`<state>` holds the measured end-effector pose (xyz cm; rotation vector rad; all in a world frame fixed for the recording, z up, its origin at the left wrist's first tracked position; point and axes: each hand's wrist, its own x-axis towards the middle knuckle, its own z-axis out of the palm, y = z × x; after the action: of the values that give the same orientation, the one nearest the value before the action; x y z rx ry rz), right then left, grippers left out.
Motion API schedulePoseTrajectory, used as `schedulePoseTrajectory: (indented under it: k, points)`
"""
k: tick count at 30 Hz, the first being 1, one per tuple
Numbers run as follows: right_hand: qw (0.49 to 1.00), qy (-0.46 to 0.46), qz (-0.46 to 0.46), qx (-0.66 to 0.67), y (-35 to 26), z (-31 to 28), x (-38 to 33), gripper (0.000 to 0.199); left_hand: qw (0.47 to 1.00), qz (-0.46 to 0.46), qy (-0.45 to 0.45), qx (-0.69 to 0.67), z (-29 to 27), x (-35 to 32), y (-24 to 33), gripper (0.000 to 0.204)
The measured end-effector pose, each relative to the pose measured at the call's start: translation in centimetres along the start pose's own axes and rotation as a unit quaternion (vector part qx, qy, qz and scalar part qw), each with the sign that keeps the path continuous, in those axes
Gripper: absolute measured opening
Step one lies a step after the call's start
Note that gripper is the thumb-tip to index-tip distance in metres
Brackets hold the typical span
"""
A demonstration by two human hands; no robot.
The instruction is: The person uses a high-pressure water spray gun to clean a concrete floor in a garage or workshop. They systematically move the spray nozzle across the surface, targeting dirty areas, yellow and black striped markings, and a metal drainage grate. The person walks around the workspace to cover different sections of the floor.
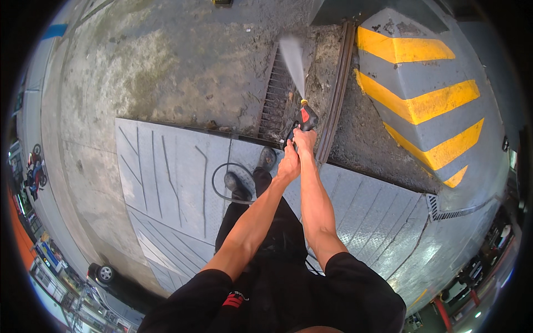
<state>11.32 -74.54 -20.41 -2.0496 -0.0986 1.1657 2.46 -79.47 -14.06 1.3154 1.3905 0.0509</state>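
Both my hands are closed around a black and red pressure washer gun (307, 117) with a yellow nozzle tip. My right hand (305, 141) is wrapped just behind the gun's body. Close against it and slightly nearer to me, my left hand (288, 163) grips the handle, which the fingers mostly hide. From the nozzle a white fan of water spray (293, 62) shoots forward, spreading over the wet ground beside a slotted drain grate (270, 95). A dark hose (214, 183) loops around my boots.
I stand on a grey metal ramp (177, 183). Right of the spray runs a rusty metal rail (337, 91), with a grey kerb (416, 83) striped yellow beyond it. Dirty concrete (150, 66) stretches ahead on the left. A dark car (111, 283) and a motorbike (36, 172) stand far left.
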Motion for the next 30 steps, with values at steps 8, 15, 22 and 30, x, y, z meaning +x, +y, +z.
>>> schedulePoseTrajectory:
  k: [8, 15, 22, 30]
  points:
    - [1.000, 0.009, -0.016, 0.011, 1.0, -0.5, -1.0, 0.019, 0.999, 0.024, 0.026, -0.012, 1.5, -0.6, -1.9, 0.084]
    - [0.999, 0.011, -0.044, -0.029, 1.8, -0.1, -0.2, 0.021, 0.999, 0.021, 0.029, -0.005, 1.2, -0.7, -1.6, 0.085]
    - [0.999, 0.030, 0.015, -0.012, 1.6, -0.5, -0.6, 0.019, 1.000, -0.014, -0.022, 0.014, 0.9, -0.3, -1.6, 0.081]
    - [0.997, 0.047, -0.024, -0.057, 0.0, -0.7, 3.1, 0.018, 1.000, 0.016, -0.007, -0.004, 1.2, 2.3, 0.5, 0.073]
